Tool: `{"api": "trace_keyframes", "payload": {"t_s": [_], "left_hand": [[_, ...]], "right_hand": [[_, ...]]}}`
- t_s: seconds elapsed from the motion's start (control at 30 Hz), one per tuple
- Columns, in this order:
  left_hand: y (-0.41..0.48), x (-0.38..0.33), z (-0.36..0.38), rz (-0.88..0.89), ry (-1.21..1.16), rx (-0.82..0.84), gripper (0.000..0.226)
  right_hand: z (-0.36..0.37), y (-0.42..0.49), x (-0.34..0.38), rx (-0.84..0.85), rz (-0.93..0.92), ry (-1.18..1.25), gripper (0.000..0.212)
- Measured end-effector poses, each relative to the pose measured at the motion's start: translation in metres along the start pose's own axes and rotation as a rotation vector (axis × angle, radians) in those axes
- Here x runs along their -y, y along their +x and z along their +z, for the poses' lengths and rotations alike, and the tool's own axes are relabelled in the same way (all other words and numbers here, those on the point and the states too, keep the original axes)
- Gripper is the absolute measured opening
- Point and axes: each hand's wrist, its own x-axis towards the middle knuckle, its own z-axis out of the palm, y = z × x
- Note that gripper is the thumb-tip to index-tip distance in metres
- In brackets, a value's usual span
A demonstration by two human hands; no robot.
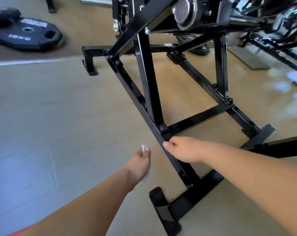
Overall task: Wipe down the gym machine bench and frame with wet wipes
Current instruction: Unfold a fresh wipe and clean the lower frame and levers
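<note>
My left hand (141, 163) hung over the floor (59, 125), fingers (146, 150) clenched round a white wet wipe (143, 148) that poked out past the fingertips. It was just beside the machine's black frame (149, 86), apart from it. My right hand (183, 150) sat on the frame's low diagonal rail (137, 97), grasping it just below the crossbar (200, 116) joint. A black weight plate (25, 33) lay at the floor's far left corner.
</note>
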Motion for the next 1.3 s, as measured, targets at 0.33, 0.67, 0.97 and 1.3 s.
{"api": "trace_keyframes", "payload": {"t_s": [0.33, 0.67, 0.97, 1.3], "left_hand": [[0.007, 0.002, -0.046, -0.058, -0.01, -0.27, 0.055], [0.061, -0.027, -0.033, -0.014, -0.022, -0.351, 0.053], [0.073, -0.057, -0.063, -0.049, 0.323, -0.345, 0.046], [0.091, -0.063, -0.093, 0.022, 0.352, -0.361, 0.047]], "right_hand": [[0.007, 0.093, 0.01, 0.022, -0.177, 0.01, 0.07], [0.003, 0.166, -0.012, -0.518, -0.156, 0.187, 0.053], [0.026, 0.187, -0.013, -0.672, -0.148, 0.225, 0.028], [0.023, 0.196, -0.018, -0.682, -0.13, 0.337, 0.032]]}}
